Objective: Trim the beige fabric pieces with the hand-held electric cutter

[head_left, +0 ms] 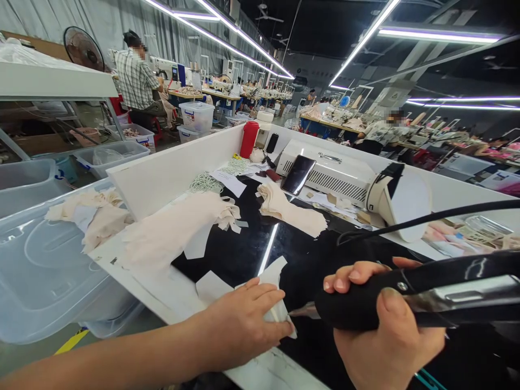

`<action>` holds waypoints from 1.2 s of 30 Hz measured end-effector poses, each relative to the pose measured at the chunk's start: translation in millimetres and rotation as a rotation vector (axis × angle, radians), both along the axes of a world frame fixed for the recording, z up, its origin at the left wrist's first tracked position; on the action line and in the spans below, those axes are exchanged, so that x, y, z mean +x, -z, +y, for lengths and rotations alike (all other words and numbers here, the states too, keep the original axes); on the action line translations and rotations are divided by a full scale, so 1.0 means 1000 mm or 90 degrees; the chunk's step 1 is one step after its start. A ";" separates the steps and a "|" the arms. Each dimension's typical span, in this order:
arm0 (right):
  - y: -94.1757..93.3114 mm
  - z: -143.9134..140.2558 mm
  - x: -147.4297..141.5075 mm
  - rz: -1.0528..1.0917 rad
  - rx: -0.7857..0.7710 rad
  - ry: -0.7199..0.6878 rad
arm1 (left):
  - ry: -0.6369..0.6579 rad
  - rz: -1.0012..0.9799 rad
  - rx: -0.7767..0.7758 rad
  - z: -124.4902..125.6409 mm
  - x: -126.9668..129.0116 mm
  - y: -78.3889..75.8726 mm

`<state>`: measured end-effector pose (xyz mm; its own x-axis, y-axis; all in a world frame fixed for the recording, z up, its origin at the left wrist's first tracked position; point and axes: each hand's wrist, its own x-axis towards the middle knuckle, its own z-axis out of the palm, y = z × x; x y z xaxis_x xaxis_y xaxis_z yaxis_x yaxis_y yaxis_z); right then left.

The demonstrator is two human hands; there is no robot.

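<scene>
- The left hand (pixel 244 319) lies flat at about 6 o'clock in the view, fingers released and spread, pressing a small white fabric piece (pixel 273 292) onto the black worktop (pixel 244 249).
- The right hand (pixel 385 336), at about 5 o'clock, has its fingers clenched round the black handle of a handheld tool (pixel 365 303) — its metal tip (pixel 303 311) points toward 9 o'clock and meets the white piece just beside the left fingertips.
- A black cable (pixel 426 219) runs from the tool toward 2 o'clock.
- At 10 o'clock from the hands lies a heap of beige fabric (pixel 170 233); a second beige pile (pixel 292 208) sits at 12 o'clock.
- Beyond it — a white machine (pixel 337 176) with a phone (pixel 298 174) leaning on it, and a red bottle (pixel 248 139) at 11 o'clock.
- A clear plastic bin (pixel 44 271) stands at 9 o'clock, off the worktop's edge.
</scene>
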<state>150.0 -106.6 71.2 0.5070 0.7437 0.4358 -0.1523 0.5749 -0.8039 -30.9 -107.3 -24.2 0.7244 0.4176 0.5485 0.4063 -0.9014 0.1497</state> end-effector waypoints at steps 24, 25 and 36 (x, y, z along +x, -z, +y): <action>-0.001 -0.011 0.001 -0.006 -0.005 -0.012 | -0.006 0.001 0.035 -0.027 0.007 -0.007; -0.001 -0.013 0.002 -0.003 -0.002 -0.011 | 0.000 0.005 0.040 -0.024 0.007 -0.012; 0.005 -0.013 -0.001 -0.014 0.035 -0.015 | 0.053 0.066 -0.101 0.008 -0.012 -0.026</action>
<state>148.9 -119.2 66.1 0.4798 0.7294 0.4875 -0.1483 0.6151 -0.7744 -42.8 -99.4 2.1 0.8094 0.4285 0.4016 0.3514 -0.9013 0.2534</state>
